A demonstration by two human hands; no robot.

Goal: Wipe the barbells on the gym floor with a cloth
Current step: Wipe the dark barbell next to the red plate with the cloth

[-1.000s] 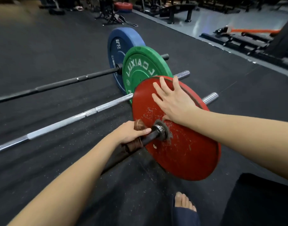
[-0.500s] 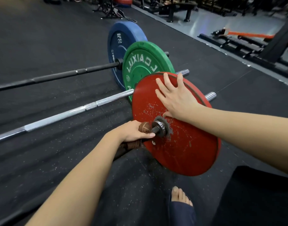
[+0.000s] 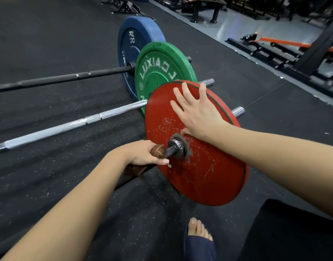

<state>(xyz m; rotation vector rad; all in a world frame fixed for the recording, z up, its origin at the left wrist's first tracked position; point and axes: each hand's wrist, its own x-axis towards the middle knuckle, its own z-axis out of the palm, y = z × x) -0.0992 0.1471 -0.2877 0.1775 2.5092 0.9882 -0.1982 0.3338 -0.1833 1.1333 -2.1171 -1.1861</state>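
Your left hand (image 3: 143, 153) grip is curled round the brown cloth (image 3: 158, 150), wrapped on the dark steel bar (image 3: 171, 152) just short of the scuffed red rubber plate (image 3: 209, 176). Your right hand (image 3: 195, 112) lies flat and spread on that plate, holding nothing, likely bracing against roll. Behind the red plate: silver barbell (image 3: 67, 127) with green plate (image 3: 161, 68), then black barbell (image 3: 58, 80) with blue plate (image 3: 131, 46).

There were three barbells: black bar (image 3: 67, 79), silver bar (image 3: 67, 127), dark bar (image 3: 170, 152); three plates: blue plate (image 3: 131, 40), green plate (image 3: 161, 68), red plate (image 3: 209, 176); one cloth (image 3: 157, 150); one foot (image 3: 198, 230) at six o'clock.
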